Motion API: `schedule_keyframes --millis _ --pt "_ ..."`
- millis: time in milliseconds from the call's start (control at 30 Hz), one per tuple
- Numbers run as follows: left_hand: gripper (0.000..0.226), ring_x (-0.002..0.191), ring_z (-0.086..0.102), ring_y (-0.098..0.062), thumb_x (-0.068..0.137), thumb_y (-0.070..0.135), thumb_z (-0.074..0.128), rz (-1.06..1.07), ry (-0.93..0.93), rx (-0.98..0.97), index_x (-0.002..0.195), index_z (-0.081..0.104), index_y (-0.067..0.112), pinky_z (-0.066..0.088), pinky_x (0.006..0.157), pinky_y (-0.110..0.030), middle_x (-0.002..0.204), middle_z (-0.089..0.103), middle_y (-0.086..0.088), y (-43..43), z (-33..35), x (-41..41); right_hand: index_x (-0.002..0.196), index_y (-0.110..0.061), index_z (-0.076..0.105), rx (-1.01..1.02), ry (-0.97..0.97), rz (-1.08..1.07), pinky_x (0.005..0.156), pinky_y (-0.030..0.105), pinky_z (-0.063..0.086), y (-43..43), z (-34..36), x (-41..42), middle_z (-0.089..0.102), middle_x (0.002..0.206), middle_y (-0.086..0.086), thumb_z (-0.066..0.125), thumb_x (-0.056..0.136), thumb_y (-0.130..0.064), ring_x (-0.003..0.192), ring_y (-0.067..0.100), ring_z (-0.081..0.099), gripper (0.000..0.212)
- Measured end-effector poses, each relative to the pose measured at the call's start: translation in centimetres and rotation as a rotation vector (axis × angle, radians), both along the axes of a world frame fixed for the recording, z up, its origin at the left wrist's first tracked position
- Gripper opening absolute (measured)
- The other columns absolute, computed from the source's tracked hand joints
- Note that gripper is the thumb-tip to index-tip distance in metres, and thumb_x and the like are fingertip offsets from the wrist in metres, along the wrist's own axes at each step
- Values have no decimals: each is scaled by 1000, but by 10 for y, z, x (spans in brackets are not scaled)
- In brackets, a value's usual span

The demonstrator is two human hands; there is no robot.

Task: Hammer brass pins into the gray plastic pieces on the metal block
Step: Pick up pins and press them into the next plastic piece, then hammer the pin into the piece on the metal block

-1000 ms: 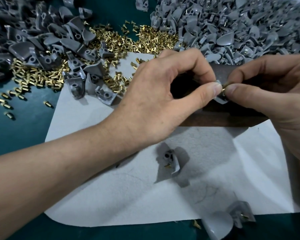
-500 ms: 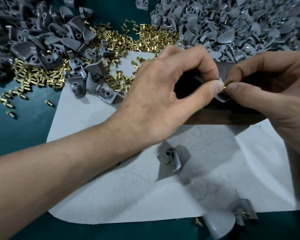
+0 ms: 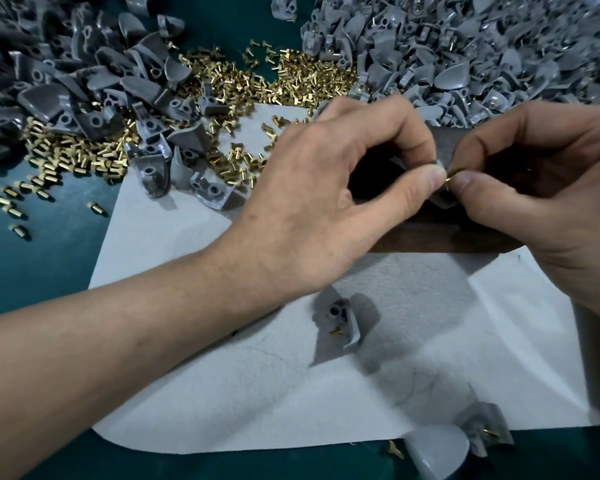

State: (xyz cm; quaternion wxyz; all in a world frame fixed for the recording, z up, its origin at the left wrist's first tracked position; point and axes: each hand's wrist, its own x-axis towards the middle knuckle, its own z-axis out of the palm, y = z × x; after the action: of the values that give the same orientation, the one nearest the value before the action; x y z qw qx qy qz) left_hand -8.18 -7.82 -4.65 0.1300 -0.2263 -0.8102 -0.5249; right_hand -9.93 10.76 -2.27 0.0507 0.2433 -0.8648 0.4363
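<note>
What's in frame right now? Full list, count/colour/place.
left pile of plastic pieces: many, dark gray, far left
right pile of plastic pieces: many, lighter gray, far right
brass pin heap: many, gold, between the piles, spilling onto sheet and table
held plastic piece: one, gray, over the block
held brass pin: one, gold, at the held piece
metal block: one, dark, under both hands
loose pieces: three, gray, one mid-sheet, two at the sheet's near edge
sheet: one, white, on the table
table: one, teal
left hand: fingers pinch the held plastic piece
right hand: fingers pinch the held brass pin
</note>
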Motion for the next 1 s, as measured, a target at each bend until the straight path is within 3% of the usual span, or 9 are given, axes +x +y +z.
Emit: schedule_keyframes --millis 367,567,733,900,1000 --pt "9 84 47 1 88 25 63 -1 -27 -10 88 63 16 37 75 -15 81 57 16 0 0 2 75 -39 65 13 -9 7 41 29 44 -1 0 0 64 66 -6 66 74 -36 51 15 54 3" --pt "8 83 48 2 88 25 63 9 -14 -13 86 63 18 37 74 -16 80 57 19 0 0 2 73 -34 61 36 26 0 44 16 37 -4 0 3 61 64 -12 66 74 -32 49 7 49 6" --pt "8 85 50 0 88 24 64 9 -35 -4 88 64 17 41 75 -16 84 60 15 -2 0 3 74 -31 63 0 -24 2 46 16 39 -6 2 3 62 63 -11 66 73 -32 50 5 50 4" --pt "9 85 56 -7 87 26 64 6 -83 24 88 65 17 46 75 -23 88 65 1 -2 -1 3 81 -36 71 23 -109 50 50 8 44 0 21 6 67 66 -16 66 76 -36 54 -1 58 8" --pt "7 92 61 -14 87 24 67 -3 -107 78 88 66 17 52 79 -34 92 68 3 -3 -4 3 82 -44 71 100 -130 -85 48 5 43 12 39 -13 69 68 -12 64 82 -36 54 -2 61 11"
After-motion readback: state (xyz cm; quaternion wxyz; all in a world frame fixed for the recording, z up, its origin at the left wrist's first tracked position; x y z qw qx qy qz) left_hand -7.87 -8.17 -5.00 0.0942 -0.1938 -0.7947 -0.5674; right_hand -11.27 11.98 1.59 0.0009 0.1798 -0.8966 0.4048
